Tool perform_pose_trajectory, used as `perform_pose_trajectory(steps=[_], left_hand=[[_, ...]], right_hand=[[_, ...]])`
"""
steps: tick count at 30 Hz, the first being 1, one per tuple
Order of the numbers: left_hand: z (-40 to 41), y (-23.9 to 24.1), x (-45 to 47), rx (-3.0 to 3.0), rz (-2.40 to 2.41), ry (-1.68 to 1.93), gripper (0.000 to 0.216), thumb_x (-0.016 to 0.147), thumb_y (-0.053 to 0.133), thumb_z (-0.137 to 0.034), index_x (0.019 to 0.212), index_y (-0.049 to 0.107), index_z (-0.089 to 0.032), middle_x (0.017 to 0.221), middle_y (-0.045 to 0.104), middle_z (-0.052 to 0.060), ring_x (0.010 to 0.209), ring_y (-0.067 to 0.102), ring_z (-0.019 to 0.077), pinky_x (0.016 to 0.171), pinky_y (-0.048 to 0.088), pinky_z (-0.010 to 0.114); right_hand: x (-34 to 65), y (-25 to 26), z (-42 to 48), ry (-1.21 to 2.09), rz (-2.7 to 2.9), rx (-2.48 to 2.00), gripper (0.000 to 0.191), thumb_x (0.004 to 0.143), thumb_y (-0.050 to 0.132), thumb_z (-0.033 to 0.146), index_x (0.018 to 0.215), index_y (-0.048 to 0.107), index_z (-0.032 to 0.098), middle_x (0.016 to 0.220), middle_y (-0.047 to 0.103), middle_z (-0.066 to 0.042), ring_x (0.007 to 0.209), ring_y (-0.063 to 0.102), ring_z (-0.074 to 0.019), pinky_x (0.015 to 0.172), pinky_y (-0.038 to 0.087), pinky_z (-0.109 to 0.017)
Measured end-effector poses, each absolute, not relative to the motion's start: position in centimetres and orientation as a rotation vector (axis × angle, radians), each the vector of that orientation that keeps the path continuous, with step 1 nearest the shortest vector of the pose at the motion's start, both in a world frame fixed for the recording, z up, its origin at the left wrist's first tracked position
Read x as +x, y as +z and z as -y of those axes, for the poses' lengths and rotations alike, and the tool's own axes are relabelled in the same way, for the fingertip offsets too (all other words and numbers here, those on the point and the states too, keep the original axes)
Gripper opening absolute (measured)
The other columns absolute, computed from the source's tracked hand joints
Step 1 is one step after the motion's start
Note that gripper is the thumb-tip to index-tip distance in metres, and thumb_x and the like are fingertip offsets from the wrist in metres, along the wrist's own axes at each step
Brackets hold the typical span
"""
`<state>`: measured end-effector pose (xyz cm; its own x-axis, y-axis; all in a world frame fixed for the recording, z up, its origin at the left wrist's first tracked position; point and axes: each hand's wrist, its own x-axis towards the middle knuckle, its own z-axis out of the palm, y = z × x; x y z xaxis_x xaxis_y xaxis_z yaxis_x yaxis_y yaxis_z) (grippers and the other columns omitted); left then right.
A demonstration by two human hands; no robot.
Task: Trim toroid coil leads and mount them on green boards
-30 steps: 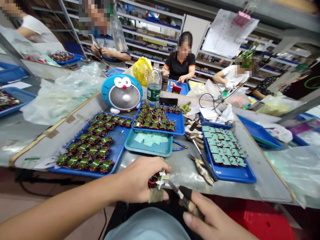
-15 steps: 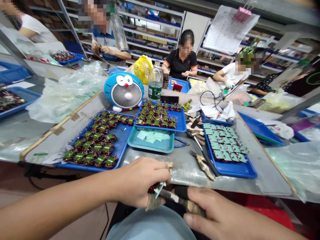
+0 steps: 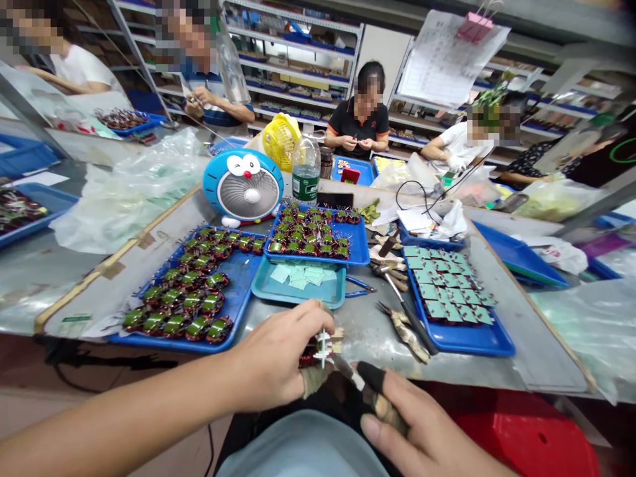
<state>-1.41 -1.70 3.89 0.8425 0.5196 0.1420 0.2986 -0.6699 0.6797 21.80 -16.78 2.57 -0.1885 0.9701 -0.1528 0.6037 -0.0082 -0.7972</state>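
Observation:
My left hand [image 3: 293, 344] is closed around a wire-wound coil [image 3: 309, 356] with a pale green plate [image 3: 322, 348] on its side, pins poking through. Tan wrapping shows on its fingertips and thumb. Just to the right, my right hand [image 3: 407, 414] grips a pliers-like metal tool [image 3: 356, 380] with a worn grip, its tip close to the coil; whether they touch I cannot tell. A dark cover sits on one right finger. Beyond the hands, a teal tray [image 3: 258, 286] holds loose pale green plates [image 3: 301, 273].
Coils with green tops fill a left blue tray [image 3: 238, 298] and a middle blue tray [image 3: 358, 248]. Plated coils stand in the right blue tray [image 3: 462, 341]. Pliers [image 3: 405, 331] and blue-handled cutters [image 3: 360, 286] lie between. A cartoon fan [image 3: 243, 187] and bottle [image 3: 306, 175] stand behind; co-workers sit opposite.
My left hand has turned the coil, so the plate's pinned face shows more. Both hands stay close together, the tool's tip now angled more steeply. A co-worker opposite has brought their hands together.

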Motion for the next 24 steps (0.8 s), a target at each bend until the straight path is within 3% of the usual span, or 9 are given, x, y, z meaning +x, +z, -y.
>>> perform_pose_trajectory(steps=[3, 9, 13, 16, 19, 24], left_hand=[[2.0, 3.2, -0.8, 2.25, -0.688, 0.516, 0.042, 0.082, 0.065, -0.012, 0.118, 0.05, -0.027, 0.12, 0.06, 0.008, 0.102, 0.063, 0.0281, 0.087, 0.048, 0.038], [2.8, 2.4, 0.0, 2.119, -0.798, 0.55, 0.037, 0.088, 0.071, -0.024, 0.122, 0.056, -0.027, 0.12, 0.06, 0.009, 0.1, 0.065, 0.0282, 0.087, 0.05, 0.038], [2.2, 3.1, 0.1, 1.974, -0.695, 0.364, 0.038, 0.085, 0.078, -0.036, 0.118, 0.061, -0.026, 0.095, 0.068, 0.003, 0.078, 0.063, 0.0216, 0.069, 0.048, 0.028], [2.2, 3.4, 0.6, 1.874, -0.714, 0.322, 0.024, 0.086, 0.075, -0.033, 0.104, 0.062, -0.025, 0.073, 0.065, -0.004, 0.062, 0.055, 0.0158, 0.056, 0.04, 0.023], [2.8, 3.0, 1.4, 1.818, -0.77, 0.404, 0.018, 0.084, 0.072, -0.025, 0.097, 0.059, -0.024, 0.072, 0.065, -0.004, 0.06, 0.054, 0.0149, 0.056, 0.041, 0.023], [3.5, 2.6, 1.9, 1.905, -0.754, 0.353, 0.018, 0.078, 0.072, -0.018, 0.089, 0.058, -0.024, 0.068, 0.064, -0.005, 0.057, 0.054, 0.0149, 0.053, 0.038, 0.023]], right_hand=[[20.8, 0.0, 16.7, 0.996, 1.736, -1.674, 0.022, 0.099, 0.061, 0.036, 0.119, 0.065, 0.026, 0.11, 0.071, -0.006, 0.101, 0.067, -0.0238, 0.092, 0.056, -0.033], [20.2, -1.1, 16.1, 0.869, 1.763, -1.654, 0.027, 0.097, 0.057, 0.031, 0.122, 0.061, 0.022, 0.095, 0.068, -0.005, 0.087, 0.065, -0.0225, 0.085, 0.055, -0.033], [20.8, -0.3, 16.0, 0.725, 1.809, -1.672, 0.023, 0.096, 0.06, 0.027, 0.118, 0.063, 0.023, 0.091, 0.068, -0.005, 0.08, 0.064, -0.0215, 0.077, 0.055, -0.031], [21.1, 0.5, 15.8, 0.704, 1.853, -1.679, 0.015, 0.098, 0.058, 0.026, 0.111, 0.063, 0.023, 0.091, 0.067, -0.005, 0.081, 0.063, -0.0215, 0.077, 0.054, -0.032], [21.4, 1.1, 15.6, 0.729, 1.947, -1.715, 0.005, 0.099, 0.056, 0.025, 0.1, 0.06, 0.023, 0.092, 0.066, -0.005, 0.084, 0.063, -0.022, 0.077, 0.052, -0.033], [23.3, 2.4, 15.7, 0.573, 2.21, -1.784, 0.009, 0.098, 0.054, 0.02, 0.089, 0.054, 0.023, 0.087, 0.066, -0.005, 0.078, 0.062, -0.0223, 0.069, 0.046, -0.033]])
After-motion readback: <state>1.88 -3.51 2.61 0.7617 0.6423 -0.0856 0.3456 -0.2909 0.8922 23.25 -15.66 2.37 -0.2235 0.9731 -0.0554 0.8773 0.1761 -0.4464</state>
